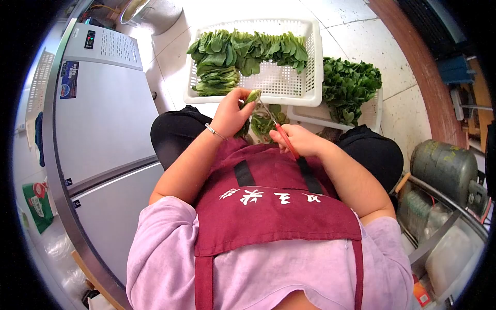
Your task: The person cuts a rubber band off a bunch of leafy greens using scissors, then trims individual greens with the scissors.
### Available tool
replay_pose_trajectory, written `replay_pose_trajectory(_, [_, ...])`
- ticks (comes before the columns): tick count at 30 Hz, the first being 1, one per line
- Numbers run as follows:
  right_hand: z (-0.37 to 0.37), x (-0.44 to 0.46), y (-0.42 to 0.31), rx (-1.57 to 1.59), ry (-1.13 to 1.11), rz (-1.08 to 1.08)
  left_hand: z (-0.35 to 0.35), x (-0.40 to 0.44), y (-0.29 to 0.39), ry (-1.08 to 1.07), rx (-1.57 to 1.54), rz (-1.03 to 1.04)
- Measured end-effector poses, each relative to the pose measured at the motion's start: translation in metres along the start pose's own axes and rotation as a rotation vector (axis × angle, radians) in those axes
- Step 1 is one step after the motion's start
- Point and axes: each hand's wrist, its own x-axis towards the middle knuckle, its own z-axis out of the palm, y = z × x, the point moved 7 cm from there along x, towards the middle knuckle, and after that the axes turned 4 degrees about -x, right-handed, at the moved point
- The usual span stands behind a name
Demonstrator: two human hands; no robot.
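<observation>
My left hand [233, 114] is closed around a leafy green [252, 97], its pale stem end pointing up. In my right hand [297, 139] is a small red-handled knife [287, 138], its thin metal blade reaching up and left to touch or nearly touch that stem end. Below and between my hands are more leaves [263, 123], partly hidden by my hands. Just ahead, a white plastic basket [314, 77] holds leafy greens [248, 49] laid in rows along its back and left sides.
A pile of loose dark leafy greens [351, 85] sits in a second white basket [373, 111] at the right. A grey refrigerator [106, 108] stands on my left, with a metal pot [155, 15] beyond it. At the right is a dark gas cylinder [443, 168].
</observation>
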Motion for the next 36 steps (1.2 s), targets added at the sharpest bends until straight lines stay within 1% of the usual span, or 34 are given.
replay_pose_trajectory(1, [0.0, 0.0, 0.001, 0.001, 0.001, 0.001, 0.002, 0.0, -0.004, -0.002, 0.0, 0.0])
replay_pose_trajectory(3, [-0.002, 0.001, -0.002, -0.063, 0.028, -0.027, 0.008, -0.002, -0.007, -0.034, 0.108, 0.032])
replay_pose_trajectory(5, [-0.003, 0.002, -0.003, -0.092, 0.013, -0.012, 0.01, -0.006, -0.003, -0.048, 0.103, 0.038])
replay_pose_trajectory(7, [-0.002, 0.001, -0.005, -0.118, -0.002, 0.004, 0.015, -0.01, 0.0, -0.128, 0.118, 0.002])
replay_pose_trajectory(9, [-0.002, -0.001, -0.004, -0.197, -0.014, 0.043, 0.018, -0.01, -0.011, -0.155, 0.12, -0.008])
replay_pose_trajectory(11, [0.002, -0.001, -0.004, -0.17, -0.051, 0.075, 0.022, -0.012, -0.018, -0.247, 0.148, -0.052])
replay_pose_trajectory(12, [0.006, -0.001, -0.003, -0.143, -0.089, 0.105, 0.022, -0.012, -0.021, -0.247, 0.147, -0.052])
replay_pose_trajectory(14, [0.017, 0.005, 0.013, -0.118, -0.114, 0.129, 0.029, -0.017, -0.034, -0.375, 0.135, -0.166])
replay_pose_trajectory(15, [0.021, 0.005, 0.012, -0.092, -0.14, 0.15, 0.028, -0.018, -0.039, -0.375, 0.134, -0.169])
replay_pose_trajectory(17, [0.021, 0.002, 0.011, -0.106, -0.134, 0.169, 0.035, -0.024, -0.051, -0.452, 0.178, -0.197])
replay_pose_trajectory(18, [0.021, 0.004, 0.011, -0.144, -0.12, 0.157, 0.035, -0.026, -0.052, -0.457, 0.212, -0.223])
replay_pose_trajectory(20, [0.023, 0.005, 0.012, -0.182, -0.109, 0.146, 0.036, -0.027, -0.057, -0.48, 0.214, -0.222])
replay_pose_trajectory(22, [0.022, 0.004, 0.011, -0.284, -0.105, 0.164, 0.037, -0.027, -0.061, -0.501, 0.217, -0.22])
replay_pose_trajectory(23, [0.021, 0.003, 0.009, -0.284, -0.107, 0.164, 0.037, -0.027, -0.062, -0.507, 0.226, -0.207])
replay_pose_trajectory(25, [0.02, -0.003, 0.005, -0.202, -0.146, 0.23, 0.036, -0.025, -0.066, -0.517, 0.235, -0.195])
replay_pose_trajectory(28, [0.016, -0.005, 0.003, -0.217, -0.165, 0.247, 0.033, -0.022, -0.069, -0.572, 0.231, -0.227])
replay_pose_trajectory(29, [0.014, -0.005, 0.005, -0.214, -0.161, 0.25, 0.029, -0.019, -0.065, -0.608, 0.218, -0.193])
replay_pose_trajectory(30, [0.01, -0.004, 0.001, -0.282, -0.101, 0.187, 0.025, -0.016, -0.061, -0.642, 0.207, -0.157])
replay_pose_trajectory(31, [0.004, -0.004, -0.007, -0.352, -0.04, 0.123, 0.017, -0.01, -0.063, -0.633, 0.17, -0.178])
replay_pose_trajectory(32, [-0.001, -0.008, -0.013, -0.291, 0.006, 0.099, 0.009, -0.001, -0.062, -0.621, 0.058, -0.198])
replay_pose_trajectory(33, [-0.006, -0.01, -0.015, -0.326, 0.014, 0.101, 0.0, 0.011, -0.056, -0.606, -0.053, -0.216])
replay_pose_trajectory(35, [-0.019, -0.018, -0.028, -0.276, 0.167, -0.002, -0.019, 0.046, -0.039, -0.438, -0.033, -0.176])
replay_pose_trajectory(36, [-0.02, -0.018, -0.028, -0.278, 0.171, -0.004, -0.023, 0.065, -0.027, -0.357, -0.104, -0.173])
